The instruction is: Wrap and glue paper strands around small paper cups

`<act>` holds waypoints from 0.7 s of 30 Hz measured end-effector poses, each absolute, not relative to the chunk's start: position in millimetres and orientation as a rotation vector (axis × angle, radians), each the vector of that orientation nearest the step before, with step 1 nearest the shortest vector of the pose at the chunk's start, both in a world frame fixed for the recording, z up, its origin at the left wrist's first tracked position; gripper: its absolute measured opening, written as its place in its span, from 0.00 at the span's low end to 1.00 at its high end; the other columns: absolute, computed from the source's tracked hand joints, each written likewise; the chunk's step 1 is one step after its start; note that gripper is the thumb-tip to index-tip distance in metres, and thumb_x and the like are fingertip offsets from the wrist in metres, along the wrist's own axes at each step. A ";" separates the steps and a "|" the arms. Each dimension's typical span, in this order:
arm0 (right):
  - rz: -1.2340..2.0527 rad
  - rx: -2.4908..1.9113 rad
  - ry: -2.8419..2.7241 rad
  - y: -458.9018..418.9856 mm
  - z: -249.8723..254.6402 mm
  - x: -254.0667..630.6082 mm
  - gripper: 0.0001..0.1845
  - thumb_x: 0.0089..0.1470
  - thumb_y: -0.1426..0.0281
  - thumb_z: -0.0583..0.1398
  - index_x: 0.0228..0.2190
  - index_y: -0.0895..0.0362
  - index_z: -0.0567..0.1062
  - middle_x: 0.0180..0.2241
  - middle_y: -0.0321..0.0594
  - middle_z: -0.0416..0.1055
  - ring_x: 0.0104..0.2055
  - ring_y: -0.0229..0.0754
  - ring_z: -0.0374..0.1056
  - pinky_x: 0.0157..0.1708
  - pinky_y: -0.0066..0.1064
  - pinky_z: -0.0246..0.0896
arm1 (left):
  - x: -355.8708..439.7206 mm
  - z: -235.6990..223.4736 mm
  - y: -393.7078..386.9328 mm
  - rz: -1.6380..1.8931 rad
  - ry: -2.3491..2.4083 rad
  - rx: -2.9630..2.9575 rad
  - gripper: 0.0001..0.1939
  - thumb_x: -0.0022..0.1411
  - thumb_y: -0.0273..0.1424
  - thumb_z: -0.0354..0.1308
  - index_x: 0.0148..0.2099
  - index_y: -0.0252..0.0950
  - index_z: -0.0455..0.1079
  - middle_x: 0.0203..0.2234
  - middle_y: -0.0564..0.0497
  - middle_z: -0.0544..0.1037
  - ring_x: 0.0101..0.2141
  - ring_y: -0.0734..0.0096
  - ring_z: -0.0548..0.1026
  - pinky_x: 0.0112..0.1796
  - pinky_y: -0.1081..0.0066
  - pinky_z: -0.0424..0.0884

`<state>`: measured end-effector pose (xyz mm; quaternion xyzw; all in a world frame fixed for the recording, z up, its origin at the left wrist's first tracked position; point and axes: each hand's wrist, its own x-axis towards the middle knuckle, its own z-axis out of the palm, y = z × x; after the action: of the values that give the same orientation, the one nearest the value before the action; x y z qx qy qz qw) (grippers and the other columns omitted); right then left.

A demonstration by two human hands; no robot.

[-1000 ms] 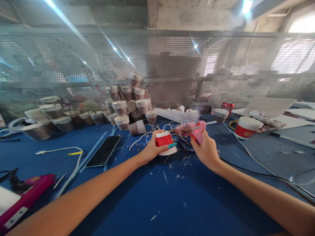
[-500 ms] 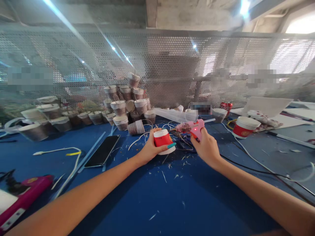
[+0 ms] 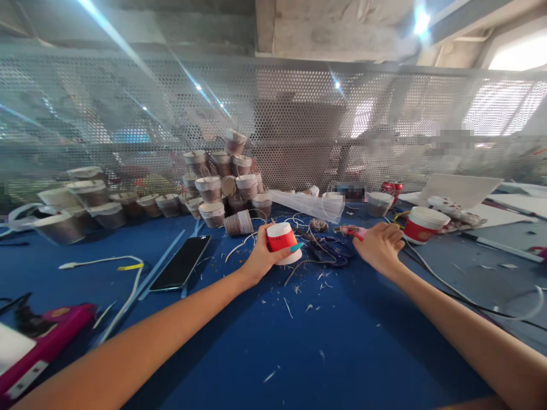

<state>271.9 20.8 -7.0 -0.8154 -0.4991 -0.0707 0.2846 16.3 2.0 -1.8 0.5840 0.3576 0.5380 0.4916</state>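
My left hand (image 3: 258, 257) is closed around a red and white paper cup (image 3: 281, 241), held bottom up and a little tilted over the table. My right hand (image 3: 379, 246) is farther right, low by the table, its fingers bent and apart. Beside its thumb lies a pink hot glue gun (image 3: 354, 230), nozzle pointing left and its rear hidden by the hand. Between the two hands are scissors (image 3: 337, 250) with dark handles, a small ball of twine (image 3: 318, 225) and loose pieces of cord.
Twine-wrapped cups (image 3: 209, 189) are stacked at the back left, before a perforated metal screen (image 3: 294, 114). A phone (image 3: 182, 263) and a magenta power strip (image 3: 55, 336) lie on the left. Another red and white cup (image 3: 425, 225) stands right, near cables. Scraps litter the blue table (image 3: 273, 341).
My right hand has moved right and lowered the glue gun, which now lies flat on the table, its grip loosened. The twine ball and scissors show more fully. My left hand keeps the cup.
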 end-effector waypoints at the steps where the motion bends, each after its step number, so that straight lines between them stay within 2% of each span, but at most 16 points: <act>1: -0.262 -2.088 -1.412 17.3 -6.6 266.6 0.27 0.43 0.64 0.58 0.43 0.67 0.60 0.47 0.63 0.54 0.50 0.64 0.52 0.44 0.53 0.51 | 16.7 -1.6 2.1 1.328 0.873 1.391 0.32 0.40 0.31 0.68 0.45 0.39 0.54 0.40 0.50 0.69 0.40 0.67 0.70 0.44 0.60 0.67; 4: -0.302 -1.653 -1.748 4.8 -4.8 244.7 0.23 0.50 0.58 0.54 0.40 0.64 0.61 0.44 0.56 0.58 0.49 0.57 0.53 0.46 0.50 0.50 | 16.7 -2.6 4.1 1.401 0.891 1.320 0.31 0.40 0.32 0.68 0.45 0.38 0.55 0.39 0.51 0.69 0.38 0.69 0.70 0.42 0.63 0.68; 7: -0.121 -1.220 -2.171 -6.5 -5.0 222.0 0.24 0.52 0.53 0.52 0.42 0.60 0.61 0.43 0.50 0.60 0.47 0.51 0.56 0.47 0.45 0.53 | 15.5 -5.2 7.2 1.468 0.904 1.283 0.29 0.41 0.32 0.67 0.44 0.37 0.57 0.38 0.52 0.69 0.38 0.71 0.70 0.42 0.67 0.67; 9: 0.021 -1.094 -2.377 -9.9 -5.8 210.5 0.27 0.51 0.51 0.52 0.42 0.60 0.61 0.42 0.49 0.61 0.44 0.48 0.58 0.44 0.42 0.56 | 15.0 -6.3 8.8 1.486 0.884 1.253 0.28 0.42 0.32 0.67 0.44 0.37 0.58 0.37 0.52 0.70 0.37 0.72 0.70 0.41 0.69 0.67; 12: -0.001 -1.125 -2.492 -5.9 -5.3 198.1 0.30 0.49 0.48 0.52 0.39 0.62 0.64 0.40 0.50 0.62 0.42 0.49 0.58 0.41 0.42 0.57 | 15.0 -6.1 9.5 1.484 0.853 1.218 0.27 0.41 0.31 0.67 0.43 0.37 0.59 0.36 0.53 0.71 0.37 0.72 0.71 0.40 0.70 0.68; 16: -0.170 -1.130 -2.675 7.8 -3.3 183.8 0.26 0.51 0.51 0.52 0.36 0.63 0.68 0.35 0.50 0.68 0.41 0.50 0.58 0.40 0.41 0.54 | 14.3 -5.0 10.7 1.473 0.840 1.164 0.26 0.42 0.32 0.67 0.42 0.36 0.60 0.34 0.52 0.73 0.34 0.71 0.73 0.37 0.68 0.69; 21: -0.180 -0.983 -2.777 14.9 -9.2 180.5 0.18 0.58 0.61 0.48 0.29 0.59 0.71 0.32 0.45 0.70 0.38 0.45 0.58 0.38 0.38 0.49 | 12.4 -8.2 17.8 1.564 0.862 1.034 0.24 0.42 0.32 0.67 0.41 0.35 0.60 0.34 0.51 0.73 0.33 0.70 0.73 0.38 0.66 0.69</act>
<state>180.5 14.9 -9.2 -0.3317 -0.9367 -0.0606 0.0949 12.4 17.8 -8.2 0.4302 0.3586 0.6503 0.5133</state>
